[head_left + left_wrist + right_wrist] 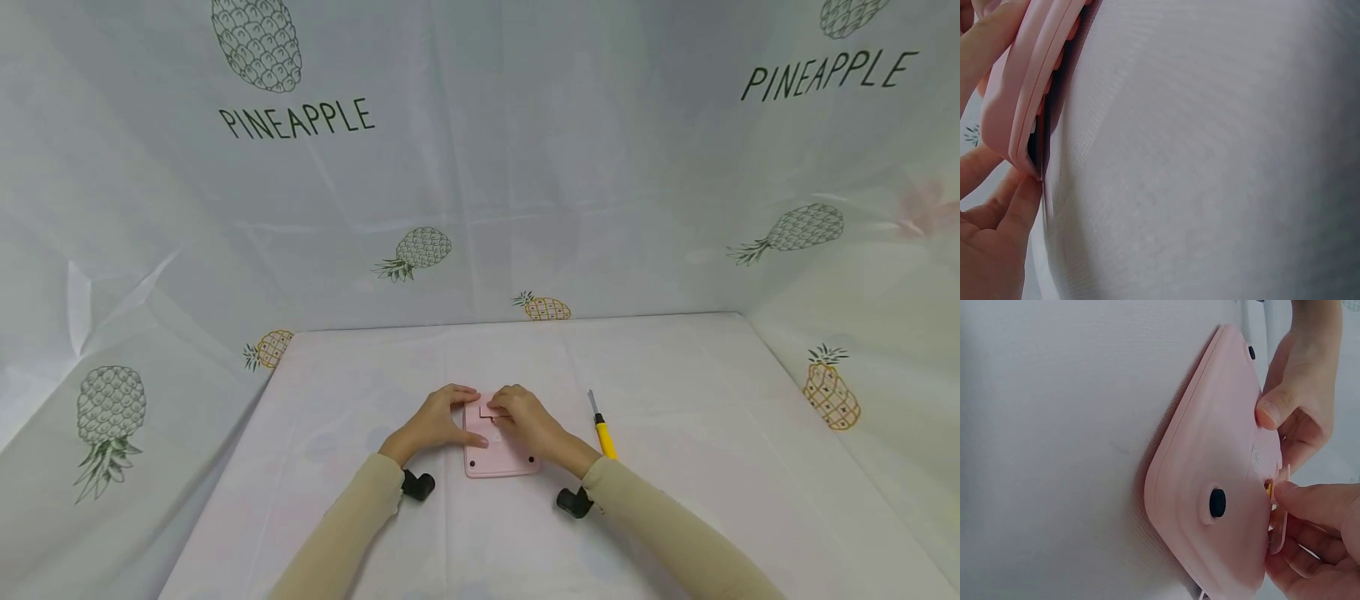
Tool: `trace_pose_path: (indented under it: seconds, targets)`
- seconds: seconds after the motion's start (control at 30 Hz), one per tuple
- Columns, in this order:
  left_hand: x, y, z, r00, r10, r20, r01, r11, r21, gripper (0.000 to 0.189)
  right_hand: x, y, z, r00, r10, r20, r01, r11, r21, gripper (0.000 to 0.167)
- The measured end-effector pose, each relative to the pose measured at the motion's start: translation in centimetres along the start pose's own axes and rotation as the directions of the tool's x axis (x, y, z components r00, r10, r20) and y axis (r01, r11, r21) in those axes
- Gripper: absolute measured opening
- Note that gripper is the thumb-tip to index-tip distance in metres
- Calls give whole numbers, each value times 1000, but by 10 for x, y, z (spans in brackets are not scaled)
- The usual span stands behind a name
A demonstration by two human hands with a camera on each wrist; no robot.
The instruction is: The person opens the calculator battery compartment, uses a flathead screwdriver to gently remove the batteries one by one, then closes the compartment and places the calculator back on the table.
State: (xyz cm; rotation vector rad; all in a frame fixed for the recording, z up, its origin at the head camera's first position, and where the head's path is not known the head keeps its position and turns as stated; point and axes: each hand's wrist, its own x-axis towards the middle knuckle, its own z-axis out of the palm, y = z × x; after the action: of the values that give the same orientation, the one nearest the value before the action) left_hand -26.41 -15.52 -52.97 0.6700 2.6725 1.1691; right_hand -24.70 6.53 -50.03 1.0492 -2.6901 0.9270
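A pink calculator [501, 460] lies face down on the table, its round black feet upward. Its key edges show along the underside in the left wrist view. With thumb on the back and fingers at the side and far edge, my left hand [433, 423] holds it. My right hand [531, 423] pinches a small pink battery cover [1280, 534], tilted up from the calculator's back near its far end. Something gold-coloured [1269, 488] shows beneath the lifted cover; most of the compartment is hidden by the right hand.
A screwdriver [606, 439] with a yellow handle lies right of the calculator, tip pointing away, partly behind the right forearm. The white-covered table [360, 375] meets a pineapple-print curtain [480, 167] at the back and sides.
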Motion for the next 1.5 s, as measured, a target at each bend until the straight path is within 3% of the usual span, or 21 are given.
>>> trace_pose_path:
  seconds: [0.53, 1.5]
  targets:
    - [1, 1, 0, 1000, 1, 0, -1, 1000, 5, 85, 0, 2, -1, 1000, -16, 7, 16, 1000, -9, 21]
    - [-2, 7, 1, 999, -17, 27, 17, 1000, 14, 87, -9, 2, -19, 999, 42, 19, -43, 999, 15, 25]
